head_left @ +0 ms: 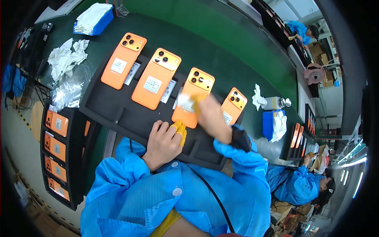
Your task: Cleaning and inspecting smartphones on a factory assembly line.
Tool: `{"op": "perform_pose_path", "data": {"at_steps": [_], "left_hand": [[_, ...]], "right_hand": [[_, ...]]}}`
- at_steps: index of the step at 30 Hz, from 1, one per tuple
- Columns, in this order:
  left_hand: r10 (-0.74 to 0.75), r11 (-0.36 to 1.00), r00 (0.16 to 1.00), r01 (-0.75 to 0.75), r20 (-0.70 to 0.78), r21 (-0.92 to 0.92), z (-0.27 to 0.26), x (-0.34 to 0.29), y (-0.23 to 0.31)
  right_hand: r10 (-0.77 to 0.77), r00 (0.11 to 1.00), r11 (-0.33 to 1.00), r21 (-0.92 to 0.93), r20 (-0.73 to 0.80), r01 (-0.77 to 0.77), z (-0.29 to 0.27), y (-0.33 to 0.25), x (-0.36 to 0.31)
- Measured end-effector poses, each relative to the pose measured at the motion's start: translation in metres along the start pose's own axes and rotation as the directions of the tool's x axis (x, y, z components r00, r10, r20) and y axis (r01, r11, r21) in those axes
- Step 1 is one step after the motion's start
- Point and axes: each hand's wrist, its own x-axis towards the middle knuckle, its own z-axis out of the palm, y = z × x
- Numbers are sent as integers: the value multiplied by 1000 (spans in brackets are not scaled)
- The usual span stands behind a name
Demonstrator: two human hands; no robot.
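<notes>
Several orange phones lie face down in a row on a black foam tray, each with a white label. The third orange phone [184, 117] from the left is between my hands. My left hand [162, 143], with yellow finger cots, has its fingers bent together and grips that phone's lower end. My right hand [213, 118] is smeared by motion over the phone's right side, yellow cots on its fingers too. A white wipe [184, 99] is pinched in it against the phone's back, covering part of the label. A dark band circles my right wrist.
Left of the tray [104, 114] stands a rack [46, 173] of more orange phones. Crumpled wipes [67, 59] and clear plastic lie beyond it. Blue boxes of wipes [103, 24] stand far left and right, near a dispenser bottle [272, 103]. Two people in blue work at right.
</notes>
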Motion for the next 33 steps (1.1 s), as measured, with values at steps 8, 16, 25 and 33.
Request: {"op": "perform_pose_path", "data": {"at_steps": [8,16,25,33], "left_hand": [[-17,1000,999,18,-46,24,1,5,1],[5,1000,998,-5,-63,-5,-3,-1,1],[-13,1000,998,12,-55,-2,1,2,1],[98,994,981,-105,-164,-34,-14,-2,-7]], "right_hand": [[88,996,996,33,8,-88,1,8,-8],[-4,993,999,-37,115,8,-3,-3,3],[11,999,997,76,-35,-8,23,-5,25],[-244,963,953,213,116,216,3,-22,-6]]}}
